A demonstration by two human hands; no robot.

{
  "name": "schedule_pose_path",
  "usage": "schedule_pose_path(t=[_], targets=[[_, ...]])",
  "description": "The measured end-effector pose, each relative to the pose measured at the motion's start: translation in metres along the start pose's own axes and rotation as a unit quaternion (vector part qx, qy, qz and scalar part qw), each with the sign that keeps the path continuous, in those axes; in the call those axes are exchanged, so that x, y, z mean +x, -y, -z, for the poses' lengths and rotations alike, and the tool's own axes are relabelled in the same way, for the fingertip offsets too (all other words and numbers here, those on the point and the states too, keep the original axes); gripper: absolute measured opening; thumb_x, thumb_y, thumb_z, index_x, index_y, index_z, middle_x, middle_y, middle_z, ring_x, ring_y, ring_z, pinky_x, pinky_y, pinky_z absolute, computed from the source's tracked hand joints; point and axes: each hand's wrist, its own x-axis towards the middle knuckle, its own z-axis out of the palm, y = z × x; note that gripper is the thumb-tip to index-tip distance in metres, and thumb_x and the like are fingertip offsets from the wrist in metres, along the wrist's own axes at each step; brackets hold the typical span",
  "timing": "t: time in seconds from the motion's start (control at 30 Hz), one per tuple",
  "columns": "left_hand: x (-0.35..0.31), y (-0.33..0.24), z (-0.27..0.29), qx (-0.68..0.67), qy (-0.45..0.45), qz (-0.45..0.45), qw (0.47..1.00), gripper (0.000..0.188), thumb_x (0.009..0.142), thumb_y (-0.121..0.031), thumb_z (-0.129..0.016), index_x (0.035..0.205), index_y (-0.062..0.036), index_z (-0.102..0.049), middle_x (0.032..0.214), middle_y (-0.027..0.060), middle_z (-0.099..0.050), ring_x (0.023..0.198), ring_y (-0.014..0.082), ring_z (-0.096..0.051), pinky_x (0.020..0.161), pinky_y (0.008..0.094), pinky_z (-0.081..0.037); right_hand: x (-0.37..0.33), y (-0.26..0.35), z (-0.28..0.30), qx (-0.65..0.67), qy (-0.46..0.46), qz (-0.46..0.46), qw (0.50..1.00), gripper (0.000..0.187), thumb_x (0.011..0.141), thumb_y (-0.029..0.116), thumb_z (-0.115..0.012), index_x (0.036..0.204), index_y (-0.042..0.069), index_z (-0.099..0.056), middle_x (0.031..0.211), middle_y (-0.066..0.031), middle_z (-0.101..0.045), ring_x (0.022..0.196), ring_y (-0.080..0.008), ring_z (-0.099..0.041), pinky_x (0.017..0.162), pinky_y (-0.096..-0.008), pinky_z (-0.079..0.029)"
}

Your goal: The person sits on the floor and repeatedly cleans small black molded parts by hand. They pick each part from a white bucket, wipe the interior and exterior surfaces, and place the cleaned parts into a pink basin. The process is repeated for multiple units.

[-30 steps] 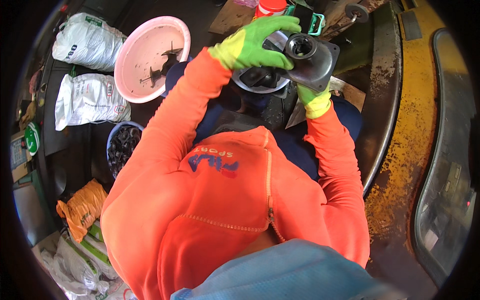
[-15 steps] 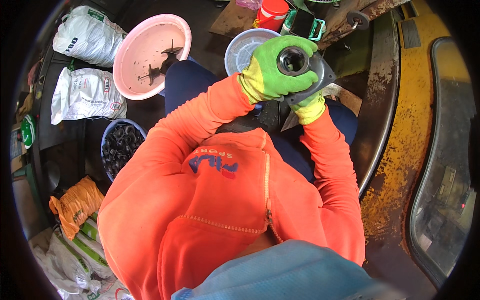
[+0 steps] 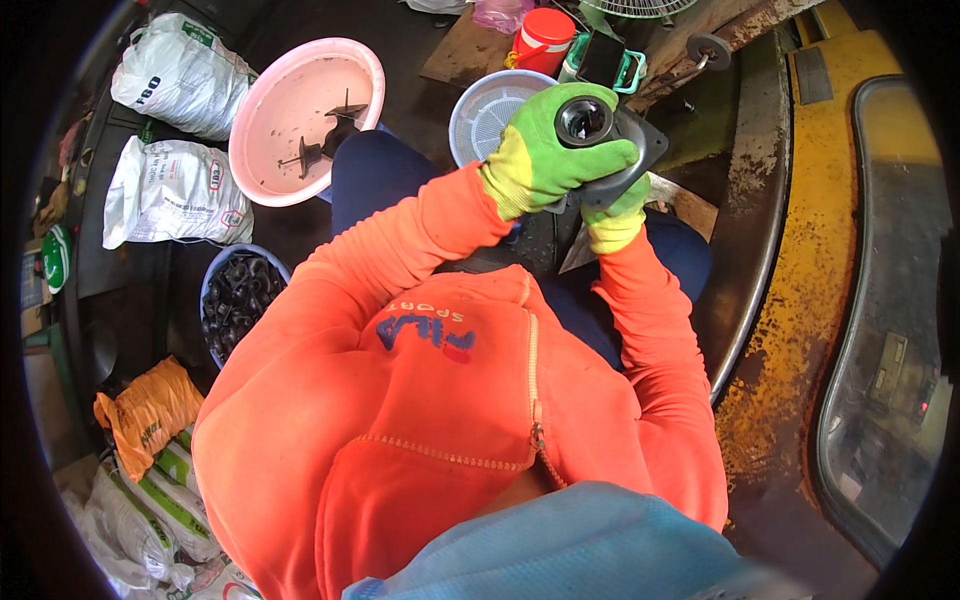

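Green and yellow gloves cover both hands. Ahead of my chest, slightly right of centre, my left hand (image 3: 545,150) is wrapped around the round collar of a black flanged part (image 3: 640,142). The collar has an open bore facing up, and a flat plate with corner holes spreads out below it. My right hand (image 3: 618,212) grips this same part from below at the near side; its fingertips are hidden behind the plate. Just left of the part stands a blue-grey plastic basket (image 3: 478,122), partly covered by my left glove.
A pink basin (image 3: 262,120) at left holds dark branched pieces. Nearer is a blue basket (image 3: 212,272) full of black parts. White sacks (image 3: 185,75) line the left side, with an orange sack (image 3: 150,410) below. A red bucket (image 3: 543,40) stands ahead; a rusty yellow machine (image 3: 775,370) borders the right.
The black part has turned and tilted slightly in my hands, showing more of its plate's right side. The left fingers have shifted on the collar. The view has moved a little.
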Motion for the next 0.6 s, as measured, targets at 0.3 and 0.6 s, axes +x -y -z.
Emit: schedule_pose_path(t=[0.3,0.6], targets=[[-0.009,-0.001,-0.017,0.059,-0.108,-0.061,0.991,0.046,0.073,-0.014,-0.084,0.112,-0.0031,-0.062,0.108,0.0060,-0.063,0.099,0.0149,-0.059,0.088,0.0301,-0.048,0.016,0.008,0.000,0.007,0.045,-0.026,0.999,0.029,0.083,0.015,-0.065,0.109,0.004,-0.064,0.102,-0.0134,-0.066,0.095,-0.0299,-0.065,0.079,-0.0370,-0.051],[-0.001,0.010,0.001,0.043,-0.058,-0.110,0.991,0.045,0.067,-0.026,-0.085,0.101,-0.0041,-0.066,0.096,0.0086,-0.068,0.087,0.0197,-0.066,0.080,0.0332,-0.053,0.025,0.026,0.008,0.019,0.139,-0.025,0.990,0.026,0.087,0.012,-0.063,0.112,0.003,-0.060,0.104,-0.0054,-0.064,0.094,-0.0170,-0.062,0.082,-0.0317,-0.051]])
